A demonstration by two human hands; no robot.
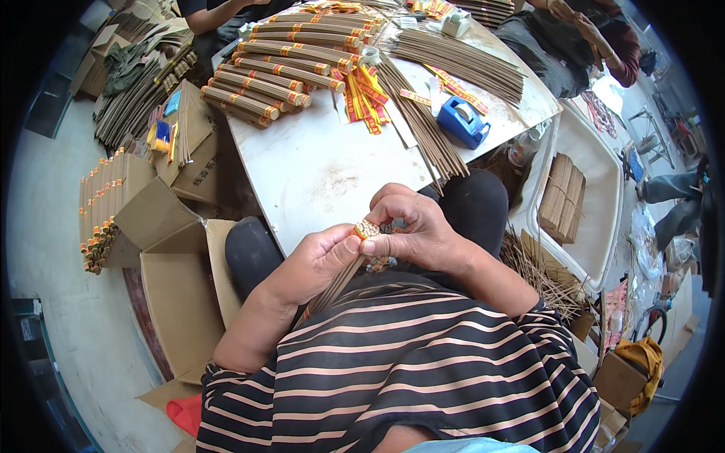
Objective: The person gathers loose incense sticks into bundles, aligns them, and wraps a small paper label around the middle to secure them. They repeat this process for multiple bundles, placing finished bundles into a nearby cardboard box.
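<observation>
Leftmost, banded stick bundles (102, 204) are stacked near an open cardboard box (175, 302). Next, more wrapped bundles (291, 57) lie in rows on the white table (317, 177). The left hand (319, 255) closes around a slim bundle of brown sticks (368, 228), held before the striped shirt (408, 355), its thumb pressed near the upper end. There the right hand (415, 229) pinches the orange band (359, 233) between thumb and forefinger; its other fingers are partly hidden. Further right come a blue tape dispenser (462, 124) and a white tub (608, 219) holding tied sticks (562, 198).
</observation>
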